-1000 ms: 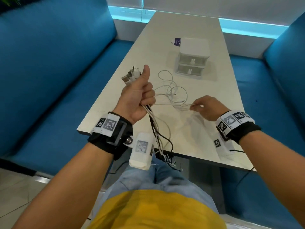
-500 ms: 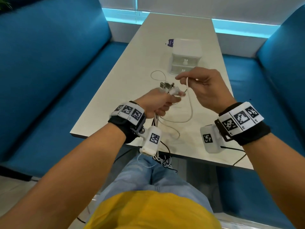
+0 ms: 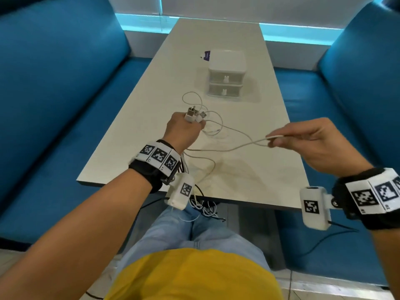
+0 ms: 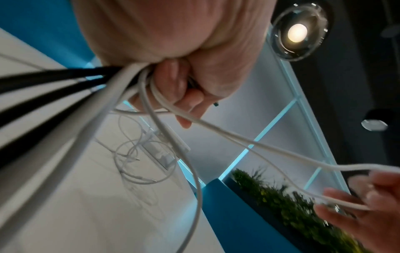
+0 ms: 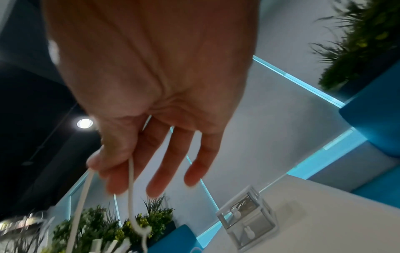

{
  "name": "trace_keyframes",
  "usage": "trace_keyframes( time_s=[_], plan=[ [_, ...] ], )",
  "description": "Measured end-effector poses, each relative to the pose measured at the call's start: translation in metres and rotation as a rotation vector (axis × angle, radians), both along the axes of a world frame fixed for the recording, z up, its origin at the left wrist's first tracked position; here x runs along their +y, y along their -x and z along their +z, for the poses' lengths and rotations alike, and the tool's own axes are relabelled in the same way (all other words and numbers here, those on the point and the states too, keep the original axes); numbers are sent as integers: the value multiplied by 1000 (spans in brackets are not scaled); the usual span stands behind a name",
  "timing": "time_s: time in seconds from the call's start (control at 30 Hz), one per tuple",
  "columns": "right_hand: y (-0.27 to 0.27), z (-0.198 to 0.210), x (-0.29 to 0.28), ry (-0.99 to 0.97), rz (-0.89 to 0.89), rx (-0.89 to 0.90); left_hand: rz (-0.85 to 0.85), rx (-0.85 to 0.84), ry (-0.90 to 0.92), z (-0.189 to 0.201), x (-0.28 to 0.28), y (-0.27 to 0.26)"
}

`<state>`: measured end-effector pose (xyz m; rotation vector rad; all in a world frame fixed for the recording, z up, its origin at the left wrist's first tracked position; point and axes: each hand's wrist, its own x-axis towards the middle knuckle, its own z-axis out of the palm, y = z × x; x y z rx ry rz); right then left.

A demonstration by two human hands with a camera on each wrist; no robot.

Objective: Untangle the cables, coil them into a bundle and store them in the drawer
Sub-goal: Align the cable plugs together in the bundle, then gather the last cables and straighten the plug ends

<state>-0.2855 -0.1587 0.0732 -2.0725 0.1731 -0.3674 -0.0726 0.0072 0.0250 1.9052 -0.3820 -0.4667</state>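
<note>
My left hand (image 3: 184, 131) grips a bunch of white and black cables (image 4: 90, 95) in its fist above the table, with their USB plugs (image 3: 194, 114) sticking out past the knuckles. One white cable (image 3: 236, 148) runs from that fist to my right hand (image 3: 303, 141), which pinches a doubled loop of it between thumb and forefinger (image 5: 112, 164); the other fingers are spread straight. More white cable loops (image 3: 207, 124) lie on the table. The cable tails (image 3: 203, 208) hang off the near edge. A small white two-drawer box (image 3: 226, 76) stands further back, both drawers closed.
The pale table (image 3: 249, 174) runs away from me between two blue benches (image 3: 65, 105). A small purple card (image 3: 206, 56) lies behind the drawer box. A black wire (image 3: 337, 232) trails from the right wrist camera. My knees are under the near edge.
My right hand has swung out to the right, drawing the white cable away from my left fist. The left hand has stayed over the table, still gripping the bunch.
</note>
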Motion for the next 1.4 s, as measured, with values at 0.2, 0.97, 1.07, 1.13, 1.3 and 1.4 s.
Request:
trace_keyframes(
  time_s=[0.2, 0.97, 1.07, 1.13, 1.3, 1.4],
  plan=[
    [2, 5, 9, -48, -165, 234, -267, -217, -10, 18, -17, 42],
    [170, -238, -26, -698, -1056, 697, -987, 120, 170, 75, -59, 160],
    [179, -265, -5, -672, -860, 936, -1045, 74, 111, 67, -64, 171],
    [185, -274, 6, -660, -747, 1047, -1061, 75, 84, 61, -67, 178],
    [183, -260, -5, -656, -746, 871, -973, 155, 118, 46, -75, 187],
    [173, -206, -15, -810, -677, 484, -947, 155, 156, 36, -79, 191]
  ],
)
